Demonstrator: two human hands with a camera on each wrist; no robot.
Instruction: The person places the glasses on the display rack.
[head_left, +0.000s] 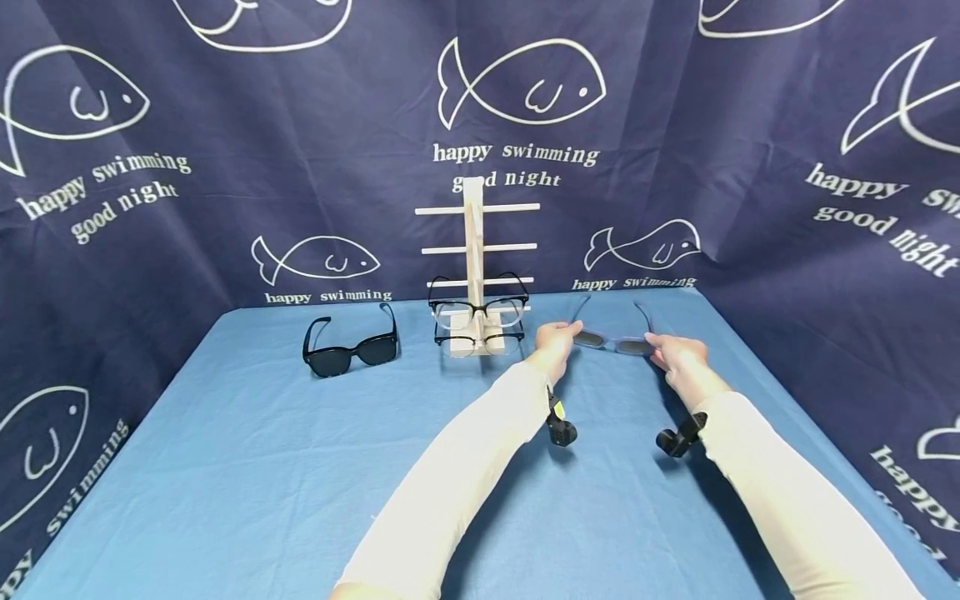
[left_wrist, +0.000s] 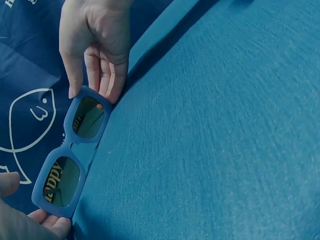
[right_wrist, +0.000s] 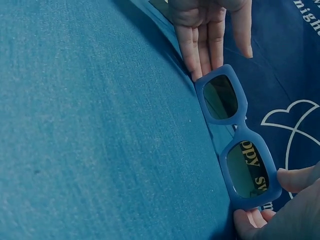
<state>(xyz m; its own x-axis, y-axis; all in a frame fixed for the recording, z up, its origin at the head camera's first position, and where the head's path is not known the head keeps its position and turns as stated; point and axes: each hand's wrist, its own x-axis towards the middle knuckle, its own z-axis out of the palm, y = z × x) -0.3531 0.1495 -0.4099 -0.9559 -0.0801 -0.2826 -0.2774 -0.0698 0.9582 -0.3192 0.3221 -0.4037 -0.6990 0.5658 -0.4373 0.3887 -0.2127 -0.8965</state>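
Pinches blue sunglasses (right_wrist: pixel 241 131) with right fingers (right_wrist: pixel 295 179), touches with straight left fingers (right_wrist: pixel 188 50); has rack (head_left: pixel 474 218) leftward of those; hides hinges.

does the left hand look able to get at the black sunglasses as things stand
Probably yes: the left hand touches the blue sunglasses but its thumb stands clear of them, and bare cloth in front of the stand leaves the way across to the black sunglasses free.

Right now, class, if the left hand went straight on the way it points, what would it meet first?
The blue-framed sunglasses: the left hand appears to touch one end of the frame. Past them, the navy fish-print backdrop seems next, though depth is unclear.
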